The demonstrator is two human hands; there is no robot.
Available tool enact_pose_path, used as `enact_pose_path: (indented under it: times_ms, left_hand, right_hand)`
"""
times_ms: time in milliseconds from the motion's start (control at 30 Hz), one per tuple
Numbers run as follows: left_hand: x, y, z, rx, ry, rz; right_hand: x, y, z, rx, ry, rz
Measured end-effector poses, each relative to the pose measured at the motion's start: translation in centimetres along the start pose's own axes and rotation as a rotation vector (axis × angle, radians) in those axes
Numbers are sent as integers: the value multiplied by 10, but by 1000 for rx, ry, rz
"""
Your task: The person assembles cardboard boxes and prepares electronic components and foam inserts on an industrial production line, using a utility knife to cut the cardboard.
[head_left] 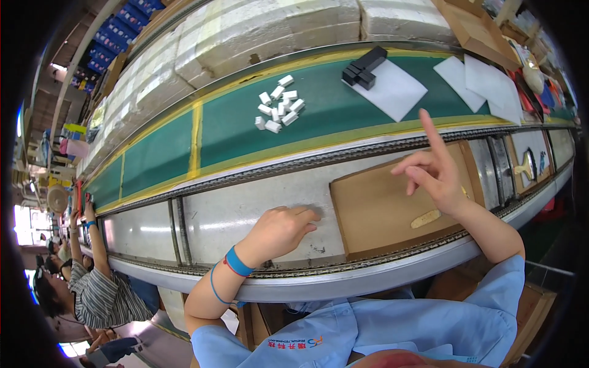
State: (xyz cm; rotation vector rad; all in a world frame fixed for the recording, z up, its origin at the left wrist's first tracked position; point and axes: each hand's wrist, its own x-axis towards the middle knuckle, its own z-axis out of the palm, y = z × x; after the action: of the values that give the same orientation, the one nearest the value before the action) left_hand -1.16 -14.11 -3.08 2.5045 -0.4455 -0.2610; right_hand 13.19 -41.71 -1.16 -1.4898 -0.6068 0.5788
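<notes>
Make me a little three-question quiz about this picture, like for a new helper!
1. True or false: the left hand rests on the grey conveyor.
2. What colour are the small blocks piled on the green belt? A red, B white, C blue
3. Which finger of the right hand points up above the brown board?

Key: 1 true. 2 B. 3 the index finger.

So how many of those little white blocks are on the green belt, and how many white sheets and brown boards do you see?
Small white blocks: 11, as near as the loose pile lets me tell
White sheets: 3, two of them overlapping at the right
Brown boards: 2, both on the metal track
Total: 16
</notes>
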Motion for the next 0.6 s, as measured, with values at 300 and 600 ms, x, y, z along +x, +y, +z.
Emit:
enact_pose_path:
  times_ms: [300,600]
  left_hand:
    - [-9,-13,4,16,-268,-216]
    - [-8,-12,6,-4,-251,-235]
  right_hand:
    - [-7,-1,6,-203,-134,-35]
    - [-2,3,0,176,-137,295]
